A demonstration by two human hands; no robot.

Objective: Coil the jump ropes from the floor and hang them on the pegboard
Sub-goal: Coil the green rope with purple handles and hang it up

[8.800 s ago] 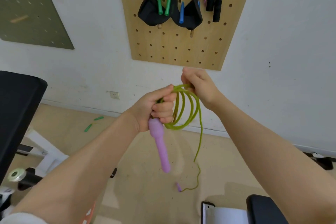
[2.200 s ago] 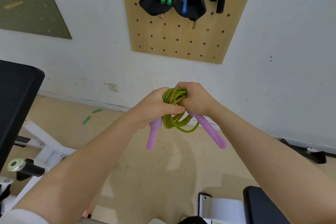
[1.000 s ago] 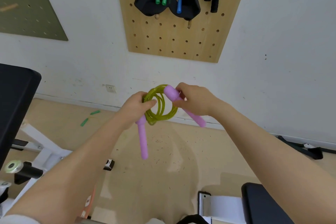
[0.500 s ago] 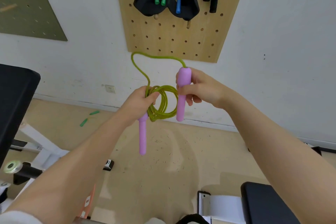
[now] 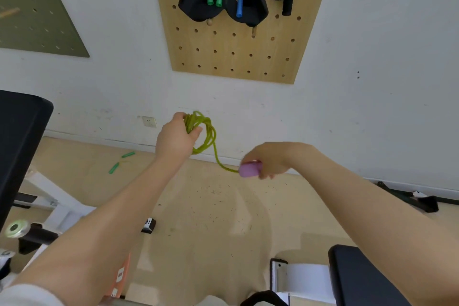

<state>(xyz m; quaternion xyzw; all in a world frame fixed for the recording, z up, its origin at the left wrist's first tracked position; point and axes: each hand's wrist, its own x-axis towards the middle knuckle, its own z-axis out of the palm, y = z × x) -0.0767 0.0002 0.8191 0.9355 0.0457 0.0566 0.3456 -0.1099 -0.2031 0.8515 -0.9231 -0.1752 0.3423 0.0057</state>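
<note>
Several green loops [image 5: 202,131], purple handle [image 5: 249,169]

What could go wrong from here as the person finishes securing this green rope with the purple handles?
The left hand grips the loose green coil at one side only, so loops could slip and unravel. The right hand pulls the purple handle away on a tight strand, which may drag the coil open. The wooden pegboard is already crowded near the top, so hanging could knock other ropes.

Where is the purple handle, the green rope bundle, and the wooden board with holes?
purple handle [image 5: 249,169], head view: on its rounded end.
green rope bundle [image 5: 207,131], head view: on the loops' right side.
wooden board with holes [image 5: 233,57], head view: on its bare lower part.
</note>
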